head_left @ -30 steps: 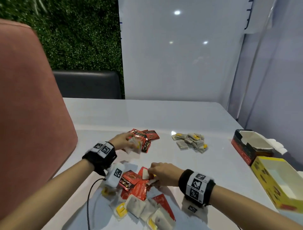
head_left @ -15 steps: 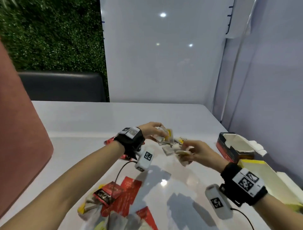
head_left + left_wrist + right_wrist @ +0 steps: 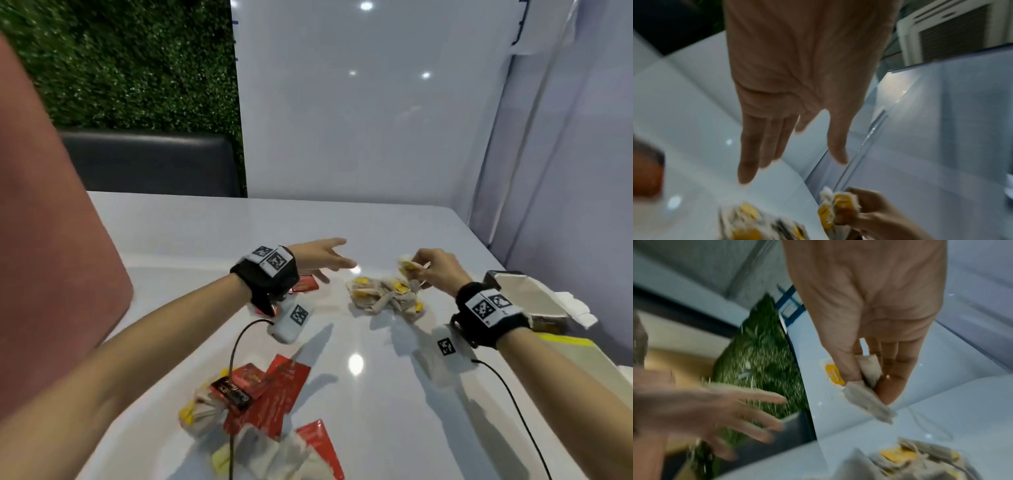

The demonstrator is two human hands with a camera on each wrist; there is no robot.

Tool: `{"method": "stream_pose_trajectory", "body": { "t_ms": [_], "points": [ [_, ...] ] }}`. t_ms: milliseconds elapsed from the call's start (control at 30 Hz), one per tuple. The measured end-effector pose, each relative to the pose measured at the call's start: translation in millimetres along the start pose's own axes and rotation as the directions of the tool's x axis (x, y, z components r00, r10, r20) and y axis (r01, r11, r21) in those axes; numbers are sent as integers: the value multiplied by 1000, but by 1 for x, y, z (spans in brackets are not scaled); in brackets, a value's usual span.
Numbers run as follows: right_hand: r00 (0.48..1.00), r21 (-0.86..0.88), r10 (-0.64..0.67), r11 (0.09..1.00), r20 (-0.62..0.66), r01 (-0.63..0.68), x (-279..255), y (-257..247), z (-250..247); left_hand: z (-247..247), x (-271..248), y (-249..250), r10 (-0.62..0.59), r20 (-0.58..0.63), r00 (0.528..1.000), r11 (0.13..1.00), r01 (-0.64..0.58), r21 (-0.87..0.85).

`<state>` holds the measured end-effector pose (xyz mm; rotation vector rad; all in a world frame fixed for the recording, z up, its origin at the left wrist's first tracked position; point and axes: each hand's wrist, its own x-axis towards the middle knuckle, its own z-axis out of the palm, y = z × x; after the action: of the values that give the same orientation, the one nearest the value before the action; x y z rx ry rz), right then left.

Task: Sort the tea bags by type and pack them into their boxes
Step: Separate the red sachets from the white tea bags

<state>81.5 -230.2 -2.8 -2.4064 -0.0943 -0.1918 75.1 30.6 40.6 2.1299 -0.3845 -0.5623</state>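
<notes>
Right hand [image 3: 436,270] pinches yellow-tagged tea bags [image 3: 869,391] between thumb and fingertips, above the yellow-tagged pile [image 3: 385,296] at two o'clock on the table [image 3: 376,394]. The right wrist view shows their long axis slanting downward toward the pile. Left hand [image 3: 317,258] hovers released, fingers straight. Mixed sachets [image 3: 260,404] lie at seven o'clock.

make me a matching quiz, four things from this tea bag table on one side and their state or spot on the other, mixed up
Things:
1. left hand
2. right hand
3. yellow-tag pile
4. mixed heap

States or places:
A. lies on the table just under the right hand
B. pinches yellow-tag bags
C. near table edge, red packets and pale bags together
D. fingers straight, holds nothing

Pairs: 1-D, 2-B, 3-A, 4-C
</notes>
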Motion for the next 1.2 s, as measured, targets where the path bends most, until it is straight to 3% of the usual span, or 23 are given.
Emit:
{"method": "stream_pose_trajectory", "body": {
  "t_ms": [67, 133, 233, 300, 367, 433, 500, 567, 733, 833, 933, 1033, 1100, 1200],
  "points": [
    [998, -223, 24, 975, 62, -10, 11, -4, 12, -18, -41, -6, -39, 33, 999, 964, 29, 266],
    [984, -499, 96, 867, 148, -10, 13, -7, 21, -27, -77, -22, -155, 70, 985, 874, 103, 474],
    [988, -693, 45, 718, 145, 69, -8, -32, 32, -17, -117, -58, -351, 50, 935, 738, 243, 629],
    [977, -680, -88, 706, 193, 198, -34, -61, 44, -3, -131, -84, -406, 14, 914, 661, 283, 695],
    [923, -555, -157, 760, 351, 340, -64, -93, 64, 13, -137, -102, -395, 16, 918, 648, 267, 714],
    [837, -418, -114, 825, 535, 380, -94, -121, 91, 25, -137, -111, -355, 11, 935, 653, 239, 719],
    [752, -410, -16, 831, 658, 376, -114, -139, 120, 30, -132, -116, -301, -15, 953, 639, 214, 739],
    [730, -460, 51, 806, 682, 373, -126, -148, 145, 30, -127, -119, -264, -47, 963, 631, 209, 747],
    [768, -486, 43, 797, 639, 359, -132, -155, 169, 20, -123, -119, -123, -169, 978, 730, 204, 652],
    [754, -511, 133, 808, 643, 293, -124, -156, 167, 4, -129, -114, -27, -272, 962, 848, 166, 504],
    [765, -561, 154, 771, 625, 303, -115, -157, 156, -20, -139, -107, -17, -338, 941, 935, 135, 328],
    [728, -536, 191, 798, 658, 275, -102, -151, 146, -32, -152, -101, -48, -291, 955, 980, 101, 170],
    [698, -431, 194, 884, 690, 180, -96, -143, 142, -30, -157, -101, -55, -220, 974, 986, 87, 142],
    [703, -221, 160, 975, 693, -4, -95, -132, 130, -20, -158, -105, -89, -118, 989, 977, 110, 181]
  ]
}}
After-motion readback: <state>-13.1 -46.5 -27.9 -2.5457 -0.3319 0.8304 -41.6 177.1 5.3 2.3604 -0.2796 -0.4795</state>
